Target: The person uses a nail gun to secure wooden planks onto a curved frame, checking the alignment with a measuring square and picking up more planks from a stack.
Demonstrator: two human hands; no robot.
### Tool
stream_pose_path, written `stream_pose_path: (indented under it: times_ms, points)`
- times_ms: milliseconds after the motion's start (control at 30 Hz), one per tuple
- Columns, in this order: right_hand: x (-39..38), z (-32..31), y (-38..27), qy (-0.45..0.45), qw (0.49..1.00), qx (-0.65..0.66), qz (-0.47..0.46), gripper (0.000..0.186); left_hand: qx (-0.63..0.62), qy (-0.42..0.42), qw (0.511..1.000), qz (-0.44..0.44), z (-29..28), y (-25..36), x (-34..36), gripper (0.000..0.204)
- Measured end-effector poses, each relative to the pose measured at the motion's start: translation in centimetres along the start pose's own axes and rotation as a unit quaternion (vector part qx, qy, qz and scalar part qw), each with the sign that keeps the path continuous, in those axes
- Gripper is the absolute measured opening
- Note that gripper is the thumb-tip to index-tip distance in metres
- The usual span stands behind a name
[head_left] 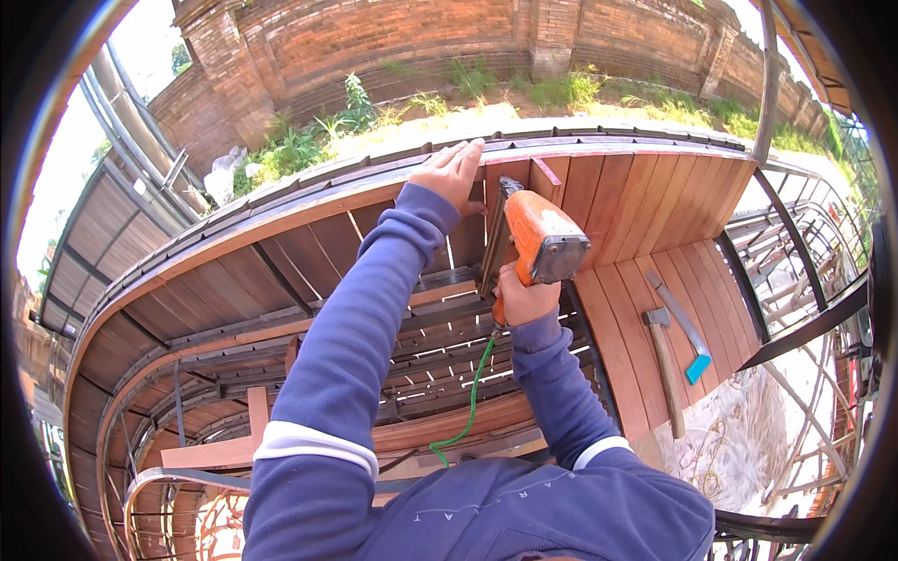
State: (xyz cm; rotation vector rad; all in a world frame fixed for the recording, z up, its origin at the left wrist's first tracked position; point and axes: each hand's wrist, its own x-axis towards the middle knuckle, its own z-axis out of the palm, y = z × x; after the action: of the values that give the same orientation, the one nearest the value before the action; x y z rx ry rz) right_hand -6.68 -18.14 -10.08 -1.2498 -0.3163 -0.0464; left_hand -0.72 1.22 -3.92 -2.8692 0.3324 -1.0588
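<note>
Two bare hands are working at a wall of reddish-brown planks. The right hand is closing its fingers around the handle of an orange nail gun, whose nose is pointing at the planks' left end; contact I cannot confirm. The left hand is reaching flat, fingers straight, to the upper rail. A green hose is trailing from the gun; a wooden-handled hammer is lying to the right.

Head-worn fisheye view, facing down and forward, close range
</note>
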Motion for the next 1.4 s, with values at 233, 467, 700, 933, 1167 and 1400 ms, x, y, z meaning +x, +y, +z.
stream_pose_path:
  times_ms: [233,467,700,933,1167,1400]
  points:
    - [-0.2,-0.6,-0.3,-0.012,1.000,0.016,0.006,0.002,-0.009,-0.034,0.999,-0.015,-0.8,0.7,0.2,0.098]
    - [-6.5,-5.1,-4.2,0.005,0.999,0.043,0.023,0.005,-0.008,-0.028,0.999,-0.023,-0.4,0.9,0.5,0.090]
    - [-13.1,-14.9,-8.8,0.085,0.994,0.052,0.036,0.018,-0.024,-0.091,0.992,-0.082,-2.5,1.6,0.6,0.079]
    - [-15.2,-28.0,-9.6,0.199,0.973,0.099,0.067,0.056,-0.115,0.089,0.977,-0.155,-2.1,4.3,0.0,0.060]
    - [-12.2,-37.1,-9.0,0.269,0.925,0.224,0.149,0.008,-0.471,-0.063,0.784,-0.398,-0.4,24.6,-16.2,0.025]
    - [-6.7,-42.4,-5.1,0.257,0.899,0.261,0.240,0.011,-0.558,-0.225,0.673,-0.431,-1.5,39.8,-25.1,0.028]
